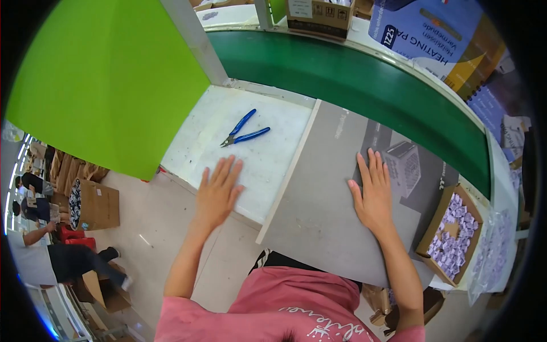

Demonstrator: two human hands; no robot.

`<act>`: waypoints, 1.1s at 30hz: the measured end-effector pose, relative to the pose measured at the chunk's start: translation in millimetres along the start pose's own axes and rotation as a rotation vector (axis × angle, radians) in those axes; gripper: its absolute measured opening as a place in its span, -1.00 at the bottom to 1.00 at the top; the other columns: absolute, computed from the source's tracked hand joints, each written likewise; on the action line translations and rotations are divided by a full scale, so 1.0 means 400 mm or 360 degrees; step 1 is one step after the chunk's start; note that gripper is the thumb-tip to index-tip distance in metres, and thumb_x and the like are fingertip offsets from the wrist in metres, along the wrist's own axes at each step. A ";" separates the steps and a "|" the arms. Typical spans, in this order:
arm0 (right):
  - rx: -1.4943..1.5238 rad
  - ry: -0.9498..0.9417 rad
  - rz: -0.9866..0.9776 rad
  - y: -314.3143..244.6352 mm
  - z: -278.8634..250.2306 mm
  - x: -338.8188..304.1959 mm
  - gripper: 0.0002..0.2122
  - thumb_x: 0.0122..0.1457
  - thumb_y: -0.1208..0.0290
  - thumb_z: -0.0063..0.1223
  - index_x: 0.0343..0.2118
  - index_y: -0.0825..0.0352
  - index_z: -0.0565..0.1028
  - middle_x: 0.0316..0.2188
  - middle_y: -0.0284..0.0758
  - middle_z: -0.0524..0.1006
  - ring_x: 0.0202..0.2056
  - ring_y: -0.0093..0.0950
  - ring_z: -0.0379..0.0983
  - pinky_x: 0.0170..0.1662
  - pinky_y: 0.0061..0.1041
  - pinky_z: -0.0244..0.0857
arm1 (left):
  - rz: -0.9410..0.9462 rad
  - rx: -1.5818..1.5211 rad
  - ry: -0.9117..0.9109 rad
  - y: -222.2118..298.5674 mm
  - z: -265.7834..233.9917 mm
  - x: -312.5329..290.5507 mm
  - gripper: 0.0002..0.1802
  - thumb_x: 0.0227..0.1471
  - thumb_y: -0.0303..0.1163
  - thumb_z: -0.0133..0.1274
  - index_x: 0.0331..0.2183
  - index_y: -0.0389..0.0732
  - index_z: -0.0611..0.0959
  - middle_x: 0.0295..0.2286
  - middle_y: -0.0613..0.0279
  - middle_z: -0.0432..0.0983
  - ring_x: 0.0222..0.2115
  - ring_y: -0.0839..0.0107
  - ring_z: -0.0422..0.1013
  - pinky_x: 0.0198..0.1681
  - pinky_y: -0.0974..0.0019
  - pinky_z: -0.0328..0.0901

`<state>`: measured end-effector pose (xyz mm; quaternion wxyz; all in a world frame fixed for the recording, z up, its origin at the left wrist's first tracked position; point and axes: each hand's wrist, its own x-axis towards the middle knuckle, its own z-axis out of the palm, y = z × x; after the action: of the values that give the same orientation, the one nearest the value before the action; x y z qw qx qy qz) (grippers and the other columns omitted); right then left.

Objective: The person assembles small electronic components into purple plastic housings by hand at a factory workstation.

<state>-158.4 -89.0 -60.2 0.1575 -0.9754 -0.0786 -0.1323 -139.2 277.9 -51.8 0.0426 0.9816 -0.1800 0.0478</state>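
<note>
My left hand lies flat, fingers spread, at the near edge of a white worktop. Just beyond its fingertips rests a pair of blue-handled cutting pliers, jaws toward me and handles splayed apart. My right hand is stretched out palm down on a large grey printed cardboard sheet, its fingertips beside a printed picture of a box. Neither hand holds anything. To the right of the sheet stands an open cardboard box with many small pale purple pieces inside.
A green conveyor belt curves past the far side. On the left rises a bright green panel with a white post. Blue and yellow printed packaging and a brown carton stand beyond the belt. People and a large carton are at far left.
</note>
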 end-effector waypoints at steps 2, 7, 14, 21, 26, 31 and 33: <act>-0.0018 0.0011 0.0006 0.001 0.001 0.002 -0.45 0.30 0.18 -0.08 0.29 0.32 0.20 0.35 -0.05 0.07 0.36 -0.10 -0.06 0.38 -0.13 -0.21 | 0.0138 -0.0017 0.0156 -0.024 -0.023 0.025 -0.35 0.22 -0.21 -0.03 0.29 -0.05 0.24 0.30 0.20 0.07 0.31 0.20 0.02 0.32 0.01 -0.03; -0.0059 0.0031 -0.0024 0.015 0.014 -0.002 -0.43 0.29 0.13 -0.07 0.29 0.32 0.21 0.34 -0.02 0.06 0.36 -0.06 -0.06 0.36 -0.04 -0.18 | 0.0441 -0.0427 0.0455 0.113 -0.073 0.142 -0.49 0.11 -0.48 0.12 0.11 -0.17 0.48 0.16 0.12 0.35 0.22 0.07 0.20 0.22 0.08 0.18; -0.0303 0.0127 0.0061 0.103 0.067 0.118 -0.35 0.25 0.13 -0.05 0.33 0.35 0.09 0.36 -0.04 0.03 0.39 -0.05 -0.16 0.37 -0.02 -0.27 | 0.0932 -0.1042 0.0606 0.513 -0.065 0.455 -0.66 0.11 -0.42 0.05 -0.06 -0.29 0.58 0.09 -0.03 0.40 0.19 0.01 0.23 0.20 0.06 0.20; 0.0042 0.0420 0.0324 0.129 0.087 0.160 -0.24 0.13 0.27 0.02 0.30 0.59 -0.02 0.31 0.14 0.06 0.36 0.04 -0.10 0.39 -0.06 -0.26 | 0.0583 -0.1808 0.0392 0.620 0.190 0.602 -0.60 0.23 -0.23 -0.04 0.01 -0.25 0.56 -0.05 -0.13 0.53 -0.01 -0.05 0.45 0.04 0.12 0.35; 0.0064 0.0475 0.0366 0.144 0.097 0.154 -0.22 0.13 0.25 0.04 0.30 0.59 -0.03 0.32 0.15 0.02 0.36 0.06 -0.13 0.38 -0.05 -0.27 | 0.0478 -0.1959 0.0083 0.626 0.152 0.587 -0.54 0.26 -0.14 -0.06 0.08 -0.20 0.51 -0.19 -0.12 0.61 -0.16 -0.01 0.56 -0.10 0.18 0.42; 0.0203 0.0407 0.0487 0.129 0.086 0.170 -0.16 0.15 0.16 0.05 0.36 0.45 -0.12 0.37 0.06 -0.10 0.40 -0.03 -0.25 0.39 -0.11 -0.30 | 0.0515 -0.1886 0.0133 0.621 0.144 0.580 -0.46 0.18 -0.15 0.05 0.14 -0.17 0.45 -0.24 -0.09 0.63 -0.16 0.00 0.56 -0.10 0.18 0.42; 0.0185 0.0390 0.0485 0.126 0.084 0.173 -0.15 0.15 0.15 0.04 0.37 0.45 -0.14 0.38 0.03 -0.10 0.40 -0.06 -0.25 0.40 -0.13 -0.31 | 0.0595 -0.1894 0.0199 0.622 0.150 0.581 -0.39 0.16 -0.14 0.07 0.17 -0.18 0.40 -0.18 -0.12 0.60 -0.11 -0.03 0.52 -0.05 0.13 0.40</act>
<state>-74.9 -117.5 -85.6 0.2402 -0.9419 0.0820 -0.2200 -7.0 -41.3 -69.5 0.5832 0.7370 -0.3416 0.0034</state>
